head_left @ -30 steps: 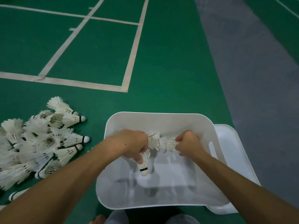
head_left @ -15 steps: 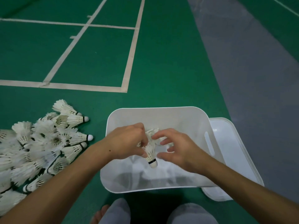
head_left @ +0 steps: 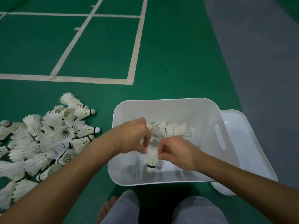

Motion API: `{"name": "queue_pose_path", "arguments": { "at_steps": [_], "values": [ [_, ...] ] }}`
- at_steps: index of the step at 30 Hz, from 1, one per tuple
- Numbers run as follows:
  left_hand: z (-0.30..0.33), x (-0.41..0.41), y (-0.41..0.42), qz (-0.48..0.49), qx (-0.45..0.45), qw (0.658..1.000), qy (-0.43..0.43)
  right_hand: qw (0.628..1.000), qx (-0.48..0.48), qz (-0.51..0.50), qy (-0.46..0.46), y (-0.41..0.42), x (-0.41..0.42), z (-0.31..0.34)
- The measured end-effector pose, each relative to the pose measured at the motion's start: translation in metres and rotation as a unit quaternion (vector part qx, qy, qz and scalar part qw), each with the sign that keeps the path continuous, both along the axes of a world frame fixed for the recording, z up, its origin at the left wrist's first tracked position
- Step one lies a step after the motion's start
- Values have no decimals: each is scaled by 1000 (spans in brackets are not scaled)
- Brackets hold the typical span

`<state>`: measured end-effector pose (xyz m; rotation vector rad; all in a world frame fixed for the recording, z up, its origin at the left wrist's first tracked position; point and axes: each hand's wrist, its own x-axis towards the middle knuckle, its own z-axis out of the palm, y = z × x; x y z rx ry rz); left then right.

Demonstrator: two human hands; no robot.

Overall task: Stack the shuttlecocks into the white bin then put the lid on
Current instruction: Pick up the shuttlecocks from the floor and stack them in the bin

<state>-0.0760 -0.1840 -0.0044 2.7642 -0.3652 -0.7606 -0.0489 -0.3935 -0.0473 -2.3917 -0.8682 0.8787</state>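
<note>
My left hand (head_left: 134, 136) and my right hand (head_left: 175, 151) are both over the open white bin (head_left: 161, 109), which stands on the green court floor (head_left: 169, 54) just ahead of my knees (head_left: 124, 207). My left hand's fingers are curled, pinching the near end of a nested row of shuttlecocks (head_left: 169, 130) that lies sideways across the bin. My right hand's fingertips pinch the feather skirt of a single shuttlecock (head_left: 151, 160), which hangs cork down inside the bin; my left thumb touches its skirt too. I cannot tell whether its cork touches the bin's bottom. The lid (head_left: 242, 143) lies flat on the floor, just beside the bin on its right and partly behind it. A loose pile of shuttlecocks (head_left: 43, 143) lies on the floor to the left of the bin, near but apart from it, under my left forearm.
</note>
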Motion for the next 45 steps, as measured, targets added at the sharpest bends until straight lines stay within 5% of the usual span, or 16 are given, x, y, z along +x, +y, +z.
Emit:
{"name": "queue_pose_path", "arguments": {
  "at_steps": [9,19,25,30,36,40,45],
  "values": [
    [-6,6,11,35,34,998,-37,960,-70,-192,191,36,-1,-27],
    [-11,2,0,79,-41,993,-80,892,-128,-222,372,63,-20,-60],
    [-17,1,-4,91,-32,993,-64,855,-86,-243,450,45,-13,-52],
    [-23,-7,-7,88,-46,993,-65,944,-89,-120,296,25,2,-22],
    [-26,-13,-10,68,-58,995,-51,990,24,-140,19,-5,11,17],
    [-28,-10,-19,41,-93,994,-38,993,93,-71,-23,0,-4,24],
    [-36,-8,-20,37,-109,993,-18,993,56,-92,-40,-9,-4,17]
  ]
}}
